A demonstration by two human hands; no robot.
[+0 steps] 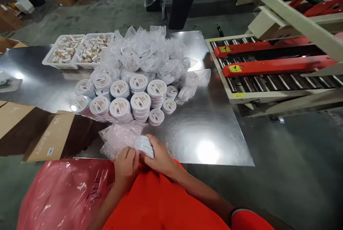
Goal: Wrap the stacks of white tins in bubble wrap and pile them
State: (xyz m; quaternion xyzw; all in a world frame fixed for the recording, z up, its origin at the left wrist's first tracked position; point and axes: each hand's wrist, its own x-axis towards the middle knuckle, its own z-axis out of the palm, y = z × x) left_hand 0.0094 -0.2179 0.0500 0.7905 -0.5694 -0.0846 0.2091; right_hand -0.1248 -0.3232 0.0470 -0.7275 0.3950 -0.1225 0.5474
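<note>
Close to my body, my right hand (161, 156) is wrapped round a short stack of pale round discs (144, 146). The fingers of my left hand (126, 164) are closed at the stack's lower left edge, pinching it. Crumpled bubble wrap bags (122, 135) lie just beyond my left hand. Past them, several stacks of labelled round discs (119, 108) stand in rows, white labels facing up. Behind these is a heap of clear bubble wrap bags (144, 53), some with round items inside.
Two white baskets (48, 58) of small white and gold pieces stand at the back left of the metal table (214, 126). Cardboard boxes (50, 137) and a pink plastic bag (64, 194) are at left. A roller conveyor (254, 96) borders the right side.
</note>
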